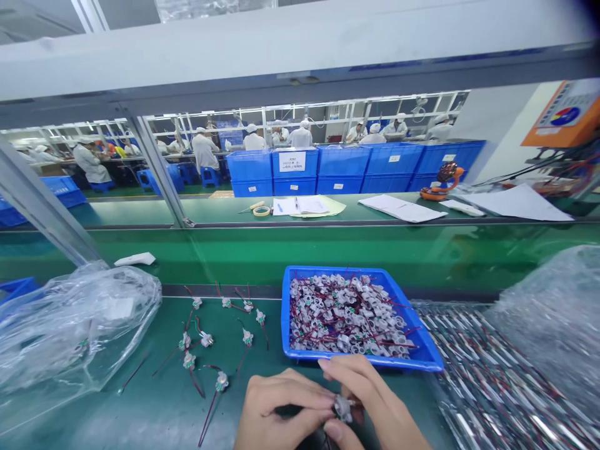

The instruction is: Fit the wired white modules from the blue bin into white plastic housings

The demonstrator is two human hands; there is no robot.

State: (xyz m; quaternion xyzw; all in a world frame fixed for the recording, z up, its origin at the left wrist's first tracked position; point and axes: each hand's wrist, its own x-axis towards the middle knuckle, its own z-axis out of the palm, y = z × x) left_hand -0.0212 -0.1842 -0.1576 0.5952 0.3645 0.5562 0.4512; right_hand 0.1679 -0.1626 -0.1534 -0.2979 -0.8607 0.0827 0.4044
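Observation:
Just in front of the blue tray's near rim, my two hands come together around a small clear plastic part (343, 409) with a bit of green on it. My left hand (284, 406) pinches its left side between thumb and fingers. On the other side, my right hand (377, 400) has its fingers curled over the part and the thumb below. The fingers partly hide it. Beyond them, the blue tray (434, 362) holds a heap of similar parts with red and black wires. Several loose wired parts, one of them a wired part (222, 380), lie spread on the green table to the left.
A clear plastic bag (117, 312) lies at left, another bag (557, 300) at right over rows of thin wired strips (497, 375). On the shelf behind are papers (400, 208), a tape roll (261, 212) and an orange holder (443, 187). People in white work far back.

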